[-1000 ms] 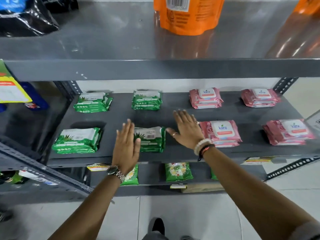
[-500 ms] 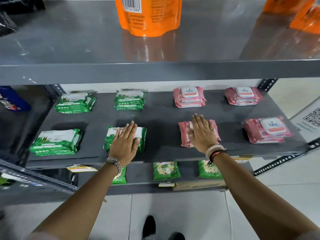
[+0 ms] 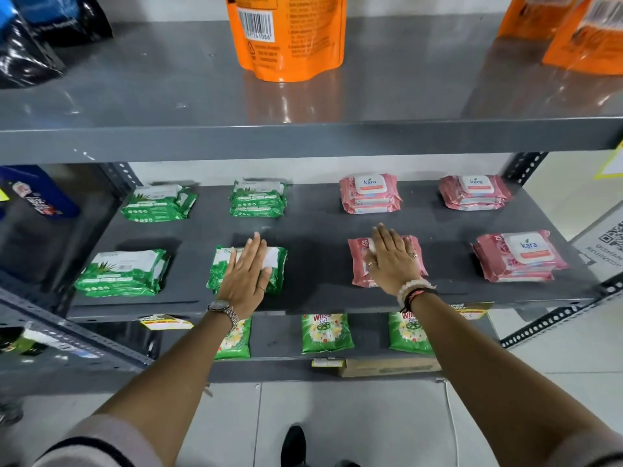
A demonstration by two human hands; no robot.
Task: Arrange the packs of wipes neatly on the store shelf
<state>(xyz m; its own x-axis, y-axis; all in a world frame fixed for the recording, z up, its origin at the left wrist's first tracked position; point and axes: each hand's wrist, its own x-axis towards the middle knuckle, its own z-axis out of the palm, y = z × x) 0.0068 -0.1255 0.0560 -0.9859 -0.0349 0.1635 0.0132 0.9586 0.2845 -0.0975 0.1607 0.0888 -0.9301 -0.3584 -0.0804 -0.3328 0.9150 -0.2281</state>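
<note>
On the dark grey middle shelf (image 3: 317, 237) lie two rows of wipes packs. Green stacks are at front left (image 3: 123, 273), back left (image 3: 158, 203) and back middle (image 3: 258, 198). Pink stacks are at the back (image 3: 369, 193), back right (image 3: 473, 192) and front right (image 3: 519, 257). My left hand (image 3: 247, 278) lies flat, palm down, on the front middle green stack (image 3: 220, 269). My right hand (image 3: 392, 261) lies flat on the front pink stack (image 3: 357, 267), covering its lid. Neither hand grips anything.
The upper shelf overhangs, carrying an orange pouch (image 3: 286, 35), more orange pouches (image 3: 573, 32) at right and black bags (image 3: 33, 38) at left. Below are green detergent packets (image 3: 325, 333) and a cardboard box (image 3: 391, 367). A blue bottle (image 3: 40, 193) stands in the left bay.
My right hand slid right from the bare shelf onto the front pink stack. My left hand moved forward and settled flat on the green stack. The view shifted slightly.
</note>
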